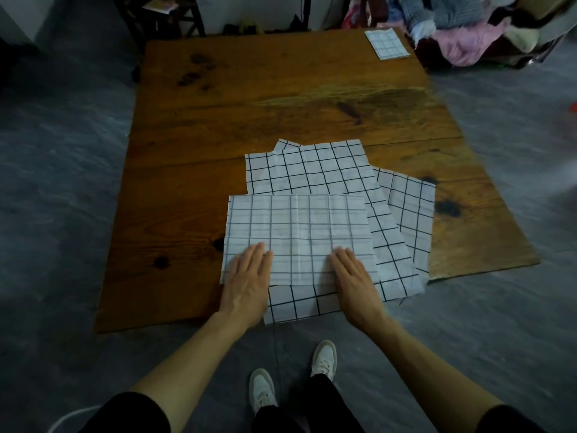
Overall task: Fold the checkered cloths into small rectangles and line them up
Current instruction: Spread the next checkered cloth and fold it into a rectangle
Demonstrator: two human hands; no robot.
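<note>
Your left hand (246, 285) and right hand (354, 281) lie flat, fingers straight and close together, on the near half of the white black-gridded folded cloth (298, 232). Beyond your fingertips more checkered cloths (312, 170) lie unfolded on the brown wooden table (281, 98); far beyond the right fingers sits a small folded rectangle (386, 44).

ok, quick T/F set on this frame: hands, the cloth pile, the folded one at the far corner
1. Both hands lie flat on the top cloth. True: left hand and right hand press it with straight fingers.
2. The small folded cloth sits at the table's near left corner. False: it is at the far right corner.
3. The top cloth lies over other checkered cloths. True.
4. The right hand pinches a cloth corner in the air. False: it rests flat on the cloth.
5. The wooden table bears several folded cloths in a row. False: only one small folded one shows.
</note>
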